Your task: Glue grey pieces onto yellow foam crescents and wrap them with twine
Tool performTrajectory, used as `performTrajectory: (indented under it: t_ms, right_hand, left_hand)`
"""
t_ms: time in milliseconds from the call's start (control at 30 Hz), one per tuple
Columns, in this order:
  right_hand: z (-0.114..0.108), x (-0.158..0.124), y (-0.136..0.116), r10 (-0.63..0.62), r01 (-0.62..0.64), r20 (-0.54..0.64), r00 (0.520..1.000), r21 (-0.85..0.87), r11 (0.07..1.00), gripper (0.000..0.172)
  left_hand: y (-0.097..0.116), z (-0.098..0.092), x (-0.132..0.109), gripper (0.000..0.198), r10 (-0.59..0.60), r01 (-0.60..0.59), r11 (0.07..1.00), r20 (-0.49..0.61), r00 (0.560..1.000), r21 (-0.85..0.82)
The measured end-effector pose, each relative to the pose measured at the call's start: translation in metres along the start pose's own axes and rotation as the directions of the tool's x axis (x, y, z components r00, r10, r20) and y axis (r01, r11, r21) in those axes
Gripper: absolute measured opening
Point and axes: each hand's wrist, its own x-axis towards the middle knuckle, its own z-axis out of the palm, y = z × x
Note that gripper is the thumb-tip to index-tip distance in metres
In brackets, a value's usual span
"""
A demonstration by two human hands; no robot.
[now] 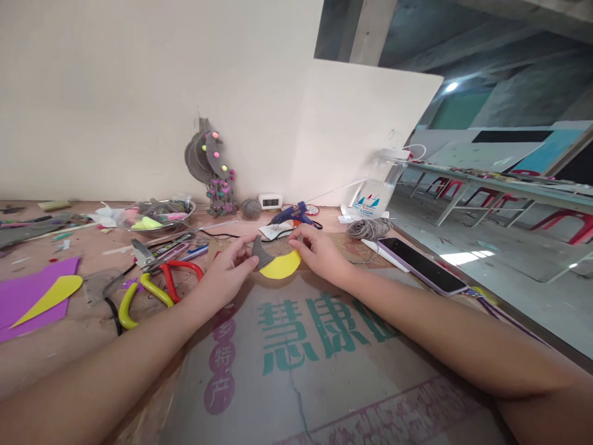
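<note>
Between my two hands is a yellow crescent-shaped piece, held just above a printed cardboard sheet. My left hand is closed, thumb and fingers pinching a grey felt piece that overlaps the crescent's left end. My right hand pinches the crescent near its right tip. Whether the grey and yellow pieces are joined cannot be seen. Just beyond my hands lies a blue glue gun on a small white pad.
Scissors with red and yellow handles lie left, beside purple sheets. Behind stand a tray of scraps, a small clock and a hanging grey felt ornament. At right are yarn, a phone and a jug.
</note>
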Motion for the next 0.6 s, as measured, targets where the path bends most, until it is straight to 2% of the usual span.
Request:
performTrajectory:
  t_ms: [167,367,500,600]
  right_hand:
    - [-0.001,0.004,0.009,0.058,-0.057,-0.022,0.998,0.054,0.997,0.017]
    - [0.004,0.007,0.023,0.111,-0.104,-0.029,0.993,0.165,0.981,0.021]
    - [0.003,0.012,0.032,0.139,-0.132,-0.035,0.99,0.166,0.977,0.022]
    - [-0.009,0.019,0.038,0.17,-0.169,0.001,0.985,0.126,0.978,0.019]
  left_hand:
    - [0.008,0.001,-0.002,0.054,-0.061,0.062,0.99,0.011,0.998,-0.129]
    - [0.012,0.001,-0.002,0.055,-0.093,0.117,0.96,0.106,0.99,-0.256]
    - [0.009,0.0,-0.002,0.055,-0.114,0.132,0.959,0.084,0.99,-0.25]
    - [0.01,0.0,-0.002,0.055,-0.127,0.136,0.959,0.052,0.991,-0.248]
